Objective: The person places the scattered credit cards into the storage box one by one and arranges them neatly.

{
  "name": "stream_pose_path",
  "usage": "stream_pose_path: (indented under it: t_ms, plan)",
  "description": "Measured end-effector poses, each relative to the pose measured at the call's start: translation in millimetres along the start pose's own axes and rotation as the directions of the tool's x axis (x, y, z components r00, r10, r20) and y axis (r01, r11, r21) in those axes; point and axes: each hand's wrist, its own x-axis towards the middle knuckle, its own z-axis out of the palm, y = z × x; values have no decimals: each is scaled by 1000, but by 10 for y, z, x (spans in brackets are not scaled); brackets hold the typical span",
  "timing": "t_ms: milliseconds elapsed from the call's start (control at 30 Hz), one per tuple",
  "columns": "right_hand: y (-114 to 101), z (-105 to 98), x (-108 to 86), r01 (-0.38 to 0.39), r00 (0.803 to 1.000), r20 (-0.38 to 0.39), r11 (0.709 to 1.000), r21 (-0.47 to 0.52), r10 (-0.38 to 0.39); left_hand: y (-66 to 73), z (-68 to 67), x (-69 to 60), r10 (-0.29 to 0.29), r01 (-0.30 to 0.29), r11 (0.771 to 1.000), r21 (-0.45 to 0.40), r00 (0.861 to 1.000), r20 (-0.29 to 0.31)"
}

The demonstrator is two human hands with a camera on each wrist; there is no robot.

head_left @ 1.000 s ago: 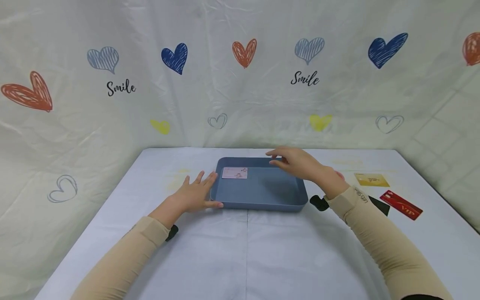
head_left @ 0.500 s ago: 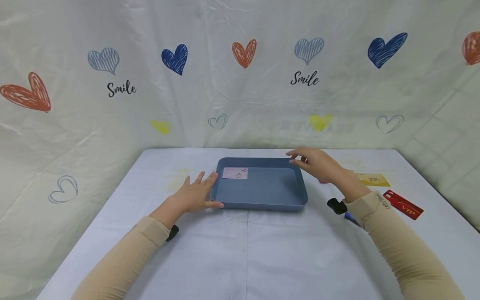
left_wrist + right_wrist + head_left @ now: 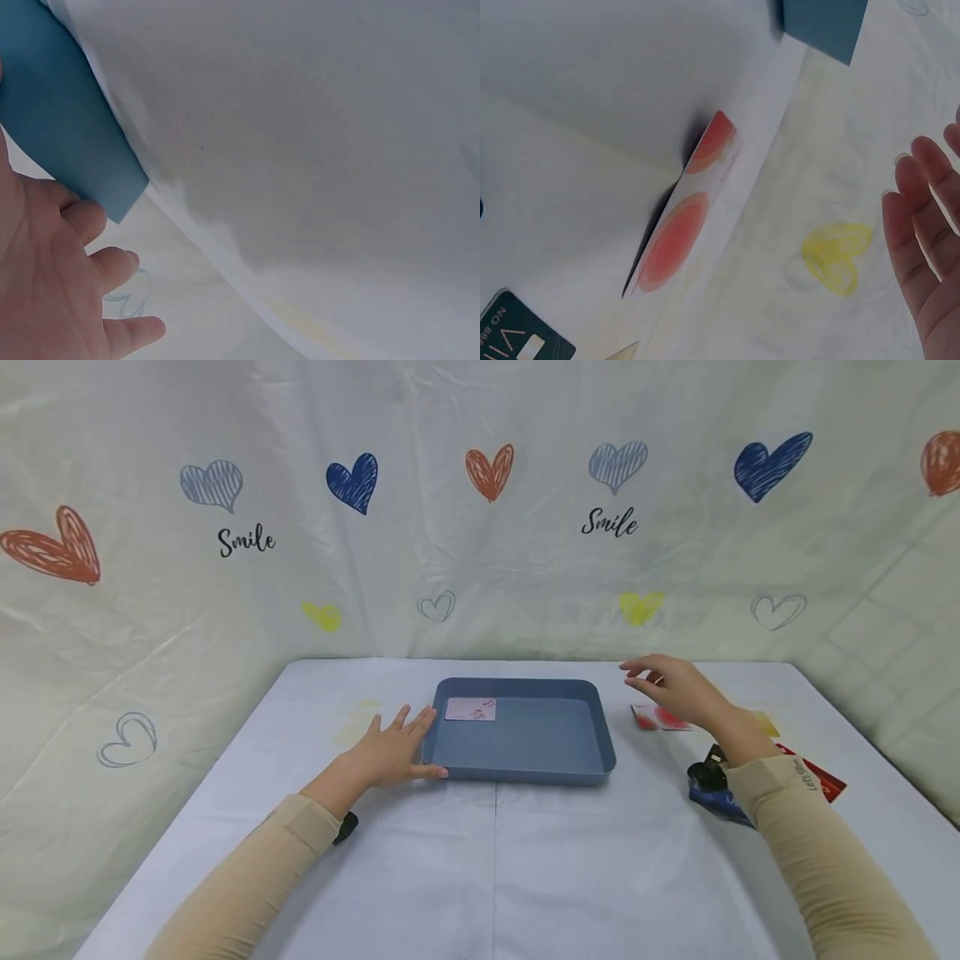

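Observation:
A blue-grey tray [image 3: 517,743] lies on the white table with a pink card [image 3: 470,709] flat inside, at its back left. My left hand [image 3: 386,752], fingers spread, touches the tray's left side; the left wrist view shows the hand [image 3: 56,277] against the tray wall [image 3: 82,127]. To the right of the tray, my right hand [image 3: 678,692] is in the air, fingers loosely bent and holding nothing. Just below it in the head view is a white card with red circles [image 3: 670,720]. The right wrist view shows this card [image 3: 676,240] to the left of the hand [image 3: 934,232].
A blue card [image 3: 720,803] lies near my right wrist, and a red card [image 3: 831,783] and a yellow card [image 3: 767,723] are partly hidden by the right arm. A dark green card [image 3: 525,330] shows in the right wrist view. Behind the table hangs a sheet with printed hearts.
My right hand has moved right, from over the tray to beyond its right side, uncovering the red-circled card and the blue card. The left hand stays at the tray.

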Motion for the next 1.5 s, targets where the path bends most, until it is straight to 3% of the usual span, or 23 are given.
stream_pose_path:
  t_ms: [100, 467, 800, 1033, 1500]
  plan:
    - [77, -19, -37, -9, 1000, 8, 1000, -3, 9, 5, 0, -9, -1, 1, 1000, -4, 1000, 1]
    - [254, -57, -169, -82, 986, 145, 997, -10, 82, 9, -6, -19, 2, -2, 1000, -11, 1000, -3]
    - [381, -96, -267, -144, 976, 157, 989, -42, 149, 19, -14, -23, 1, -1, 1000, -17, 1000, 0]
    - [498, -106, -291, -202, 958, 188, 976, -82, 215, 16, -8, -18, 3, -3, 1000, -12, 1000, -3]
    - [738, -142, -396, -235, 938, 240, 967, -95, 251, 28, -20, -39, 1, -1, 1000, -17, 1000, -1]
